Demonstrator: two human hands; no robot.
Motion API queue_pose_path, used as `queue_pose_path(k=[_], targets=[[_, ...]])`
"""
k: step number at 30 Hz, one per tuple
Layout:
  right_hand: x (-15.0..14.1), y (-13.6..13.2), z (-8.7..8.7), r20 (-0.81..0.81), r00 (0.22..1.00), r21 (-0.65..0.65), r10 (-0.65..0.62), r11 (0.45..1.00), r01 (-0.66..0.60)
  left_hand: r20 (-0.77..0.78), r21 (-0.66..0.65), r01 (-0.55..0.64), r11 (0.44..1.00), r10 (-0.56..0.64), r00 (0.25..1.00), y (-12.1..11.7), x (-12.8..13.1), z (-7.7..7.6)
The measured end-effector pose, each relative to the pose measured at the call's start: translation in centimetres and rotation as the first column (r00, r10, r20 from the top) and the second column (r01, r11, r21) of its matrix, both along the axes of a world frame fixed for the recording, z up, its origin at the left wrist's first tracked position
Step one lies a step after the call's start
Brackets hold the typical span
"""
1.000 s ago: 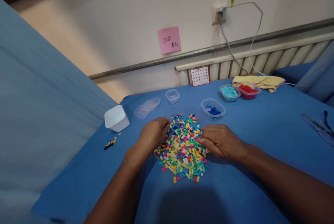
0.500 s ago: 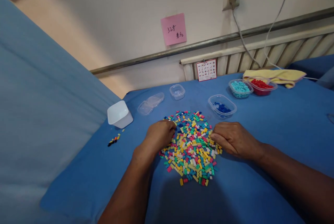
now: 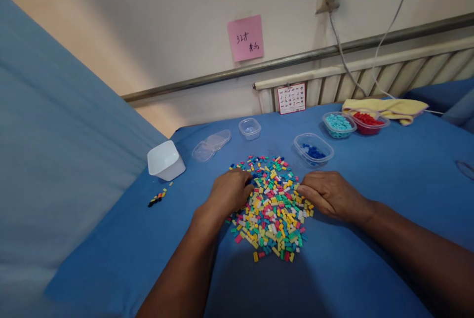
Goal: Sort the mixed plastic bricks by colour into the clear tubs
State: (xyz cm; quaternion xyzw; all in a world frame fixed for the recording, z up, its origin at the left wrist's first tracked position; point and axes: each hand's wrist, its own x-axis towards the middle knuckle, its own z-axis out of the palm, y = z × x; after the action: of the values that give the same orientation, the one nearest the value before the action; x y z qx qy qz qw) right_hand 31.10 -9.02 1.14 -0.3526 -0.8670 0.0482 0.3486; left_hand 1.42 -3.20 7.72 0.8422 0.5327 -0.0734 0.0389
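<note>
A heap of small toy building bricks [image 3: 274, 214] in yellow, green, pink, white and blue is spread over the blue cloth. My left hand [image 3: 230, 190] rests on its left side, thumb and fingers bent towards each other. Dark blue bricks [image 3: 255, 178] lie right by those fingertips; whether one is pinched is hidden. At the heap's right edge, my right hand [image 3: 331, 194] is closed, thumb against the curled fingers, and what it may hold does not show. Behind the heap stands a clear tub [image 3: 314, 149] with dark blue bricks inside.
Tubs of turquoise bricks [image 3: 338, 124] and red bricks [image 3: 368, 123] stand back right beside a yellow cloth [image 3: 388, 108]. A small clear tub [image 3: 250, 129], clear lids [image 3: 212, 145] and a white container [image 3: 166, 161] are further left. Several loose bricks [image 3: 159, 197] lie before the container.
My left hand has shifted slightly right over the heap, its thumb now showing nearer the dark blue bricks. My right hand stays almost where it was. The whole view has moved a little.
</note>
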Motion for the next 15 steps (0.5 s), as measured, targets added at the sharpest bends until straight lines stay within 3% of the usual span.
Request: queue_pose_path(k=[5, 9, 12, 15], targets=[[0.0, 0.0, -0.1, 0.003, 1.0, -0.001, -0.001, 1.0, 0.001, 0.067, -0.003, 0.031, 1.0, -0.031, 0.997, 0.3, 0.1, -0.9], [0.0, 0.1, -0.2, 0.012, 1.0, -0.023, -0.008, 1.0, 0.009, 0.073, 0.013, 0.129, 0.992, -0.129, 0.989, 0.7, -0.2, -1.4], [0.1, 0.2, -0.4, 0.009, 1.0, -0.04, -0.02, 0.999, 0.02, 0.053, 0.032, 0.177, 0.984, -0.179, 0.982, 0.9, -0.3, -1.3], [0.1, 0.3, -0.5, 0.001, 1.0, -0.058, -0.02, 0.998, 0.02, 0.143, 0.025, 0.138, 0.99, -0.14, 0.98, 1.0, -0.5, -0.7]])
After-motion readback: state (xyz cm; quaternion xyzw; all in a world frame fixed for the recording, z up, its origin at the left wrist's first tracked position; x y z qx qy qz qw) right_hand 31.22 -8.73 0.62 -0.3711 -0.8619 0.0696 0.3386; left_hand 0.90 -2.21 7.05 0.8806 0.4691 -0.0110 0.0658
